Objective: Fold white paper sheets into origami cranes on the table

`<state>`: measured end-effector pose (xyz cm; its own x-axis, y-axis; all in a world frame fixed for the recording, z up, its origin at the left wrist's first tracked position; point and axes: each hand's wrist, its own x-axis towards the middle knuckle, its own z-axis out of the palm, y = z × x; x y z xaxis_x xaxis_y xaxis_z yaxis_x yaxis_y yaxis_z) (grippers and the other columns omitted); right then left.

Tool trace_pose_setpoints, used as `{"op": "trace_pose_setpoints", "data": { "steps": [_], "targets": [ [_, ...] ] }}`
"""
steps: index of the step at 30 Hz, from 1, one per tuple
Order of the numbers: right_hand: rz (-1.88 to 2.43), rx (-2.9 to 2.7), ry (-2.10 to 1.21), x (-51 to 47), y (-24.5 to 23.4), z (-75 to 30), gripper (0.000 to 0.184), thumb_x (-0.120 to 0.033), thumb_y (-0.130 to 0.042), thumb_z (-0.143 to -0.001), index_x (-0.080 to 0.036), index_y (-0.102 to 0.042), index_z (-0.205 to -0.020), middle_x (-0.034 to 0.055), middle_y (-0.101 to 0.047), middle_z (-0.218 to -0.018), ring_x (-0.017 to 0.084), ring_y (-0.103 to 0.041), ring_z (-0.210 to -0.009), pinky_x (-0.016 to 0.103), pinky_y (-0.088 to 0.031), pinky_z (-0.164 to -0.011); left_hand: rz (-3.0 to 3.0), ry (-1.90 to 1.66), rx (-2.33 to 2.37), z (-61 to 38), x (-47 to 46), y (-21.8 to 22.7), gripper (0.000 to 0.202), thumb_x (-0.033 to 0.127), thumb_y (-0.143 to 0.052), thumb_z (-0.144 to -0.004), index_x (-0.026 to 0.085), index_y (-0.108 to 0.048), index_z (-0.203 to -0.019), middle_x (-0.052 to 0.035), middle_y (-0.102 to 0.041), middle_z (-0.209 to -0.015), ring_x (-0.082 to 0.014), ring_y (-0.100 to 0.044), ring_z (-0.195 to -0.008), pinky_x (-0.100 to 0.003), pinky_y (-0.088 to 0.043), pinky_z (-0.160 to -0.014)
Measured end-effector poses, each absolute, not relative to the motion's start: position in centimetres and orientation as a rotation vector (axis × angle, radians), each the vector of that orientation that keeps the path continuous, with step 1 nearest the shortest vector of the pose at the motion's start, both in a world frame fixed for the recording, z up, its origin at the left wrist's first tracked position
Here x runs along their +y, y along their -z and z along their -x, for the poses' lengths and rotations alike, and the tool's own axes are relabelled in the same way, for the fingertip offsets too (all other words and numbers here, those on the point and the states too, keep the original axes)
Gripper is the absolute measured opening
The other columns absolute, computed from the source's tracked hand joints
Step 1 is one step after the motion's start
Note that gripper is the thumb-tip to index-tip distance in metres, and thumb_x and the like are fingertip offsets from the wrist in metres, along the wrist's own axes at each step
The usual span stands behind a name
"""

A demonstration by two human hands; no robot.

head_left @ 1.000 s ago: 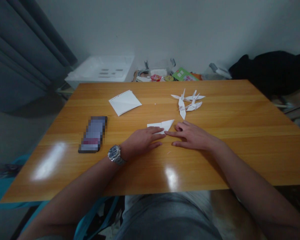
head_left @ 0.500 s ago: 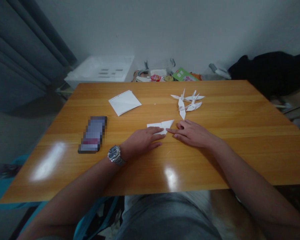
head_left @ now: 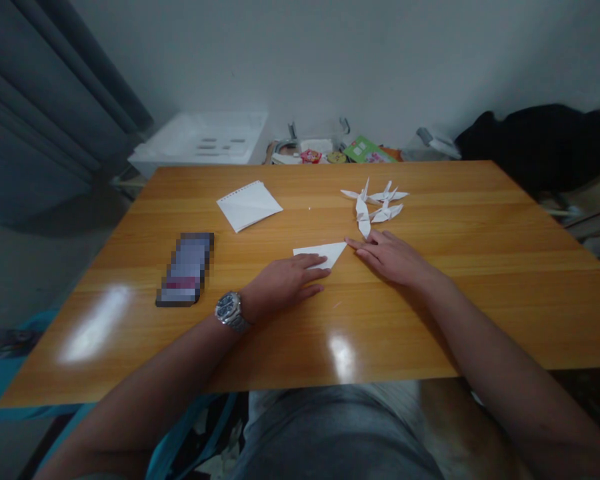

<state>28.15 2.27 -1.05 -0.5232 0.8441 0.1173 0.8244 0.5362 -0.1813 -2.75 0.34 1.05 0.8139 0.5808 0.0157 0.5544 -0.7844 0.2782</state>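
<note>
A folded piece of white paper [head_left: 333, 252] lies on the wooden table [head_left: 260, 347], its right end tapering to a point. My left hand [head_left: 293, 277] rests flat over its lower left part, fingers stretched out and pressing it to the wood. At the paper's right tip is the extended index finger of my right hand [head_left: 387, 257]; its other fingers are loosely bent and hold nothing. Just beyond that hand sits a cluster of folded paper cranes [head_left: 364, 212]. Part of the folded paper is hidden beneath my left fingers.
White sheets with a perforated edge [head_left: 250, 205] lie at the back left. A phone [head_left: 186, 270], blurred out, is left of my left hand. Behind the table stand a white plastic tray [head_left: 180, 137], a green packet [head_left: 367, 149] and a black cloth [head_left: 540, 143].
My right index finger has slid from the middle of the paper up and right to its tip. The raised fold on the paper now looks flat. My left hand has stayed put.
</note>
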Motion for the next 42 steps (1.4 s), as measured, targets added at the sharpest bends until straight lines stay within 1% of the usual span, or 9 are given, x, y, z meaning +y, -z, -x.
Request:
{"op": "trace_pose_setpoints", "data": {
  "steps": [7, 11, 14, 19, 24, 27, 33, 38, 42],
  "targets": [
    [1.439, -2.477, -0.215, 2.4, 0.7, -28.4, 0.052, -0.044, -0.029, -0.107, -0.024, -0.058, -0.146, 0.0120, -0.062, -0.102, 0.027, -0.058, -0.091, 0.041, -0.049, -0.082, -2.759, -0.165, 0.876, 2.7, 0.3, -0.9, 0.044, 0.045, -0.044, -0.106, 0.026, -0.055, -0.144, -0.0065, -0.047, -0.157, -0.0251, -0.050, -0.141, -0.042, -0.044, -0.115],
    [1.436, -2.443, -0.235, 2.4, 0.4, -28.6, 0.052, -0.045, -0.028, -0.108, -0.025, -0.058, -0.145, 0.0112, -0.062, -0.100, 0.026, -0.059, -0.091, 0.041, -0.051, -0.081, -2.778, -0.161, 0.883, 2.6, 0.1, -1.0, 0.043, 0.044, -0.045, -0.105, 0.025, -0.056, -0.142, -0.0066, -0.049, -0.156, -0.0252, -0.051, -0.139, -0.042, -0.045, -0.114],
    [1.352, -2.464, -0.219, 2.1, 0.2, -28.0, 0.050, -0.045, -0.035, -0.106, -0.025, -0.058, -0.146, 0.0115, -0.061, -0.103, 0.027, -0.059, -0.094, 0.043, -0.052, -0.085, -2.790, -0.169, 0.900, 2.5, 0.1, -0.9, 0.042, 0.044, -0.045, -0.106, 0.026, -0.056, -0.142, -0.0060, -0.049, -0.156, -0.0251, -0.051, -0.139, -0.042, -0.045, -0.114],
    [1.165, -2.574, -0.209, 1.3, -0.1, -26.4, 0.049, -0.045, -0.048, -0.103, -0.028, -0.055, -0.148, 0.0145, -0.060, -0.128, 0.031, -0.057, -0.117, 0.052, -0.048, -0.103, -2.792, -0.192, 0.909, 2.5, 0.2, -0.6, 0.051, 0.047, -0.045, -0.105, 0.024, -0.047, -0.150, -0.0078, -0.047, -0.157, -0.0256, -0.048, -0.141, -0.041, -0.041, -0.117],
    [1.043, -2.683, -0.244, 0.7, 0.1, -25.8, 0.059, -0.048, -0.051, -0.102, -0.026, -0.042, -0.156, 0.0141, -0.041, -0.161, 0.033, -0.039, -0.147, 0.058, -0.036, -0.118, -2.801, -0.202, 0.905, 2.5, 0.3, -0.5, 0.052, 0.047, -0.043, -0.105, 0.024, -0.047, -0.151, -0.0090, -0.046, -0.158, -0.0263, -0.044, -0.145, -0.044, -0.033, -0.123],
    [1.003, -2.735, -0.307, 0.5, 0.4, -25.9, 0.065, -0.051, -0.052, -0.101, -0.026, -0.036, -0.159, 0.0137, -0.034, -0.166, 0.032, -0.034, -0.151, 0.057, -0.032, -0.121, -2.806, -0.222, 0.897, 2.5, 0.3, -0.4, 0.052, 0.047, -0.045, -0.105, 0.023, -0.047, -0.152, -0.0085, -0.046, -0.157, -0.0269, -0.042, -0.146, -0.045, -0.029, -0.125],
    [1.085, -2.793, -0.376, 0.3, 1.0, -26.0, 0.079, -0.063, -0.057, -0.094, -0.026, -0.034, -0.160, 0.0139, -0.024, -0.168, 0.035, -0.029, -0.153, 0.058, -0.025, -0.124, -2.806, -0.215, 0.892, 2.7, 0.4, -0.2, 0.053, 0.047, -0.045, -0.105, 0.021, -0.048, -0.151, -0.0095, -0.046, -0.157, -0.0267, -0.042, -0.146, -0.043, -0.033, -0.123],
    [1.132, -2.799, -0.375, 0.4, 1.1, -26.0, 0.079, -0.067, -0.052, -0.095, -0.028, -0.032, -0.161, 0.0093, -0.022, -0.169, 0.033, -0.027, -0.154, 0.055, -0.024, -0.126, -2.801, -0.201, 0.878, 2.8, 0.5, -0.3, 0.055, 0.049, -0.045, -0.104, 0.023, -0.046, -0.153, -0.0078, -0.043, -0.160, -0.0251, -0.039, -0.149, -0.042, -0.031, -0.124],
    [1.207, -2.756, -0.368, 0.8, 1.2, -26.4, 0.058, -0.053, -0.033, -0.106, -0.028, -0.037, -0.159, 0.0058, -0.029, -0.167, 0.027, -0.026, -0.155, 0.052, -0.024, -0.127, -2.801, -0.172, 0.871, 2.9, 0.5, -0.2, 0.056, 0.051, -0.043, -0.105, 0.025, -0.044, -0.154, -0.0069, -0.041, -0.162, -0.0251, -0.037, -0.149, -0.043, -0.030, -0.125]
  ]
}}
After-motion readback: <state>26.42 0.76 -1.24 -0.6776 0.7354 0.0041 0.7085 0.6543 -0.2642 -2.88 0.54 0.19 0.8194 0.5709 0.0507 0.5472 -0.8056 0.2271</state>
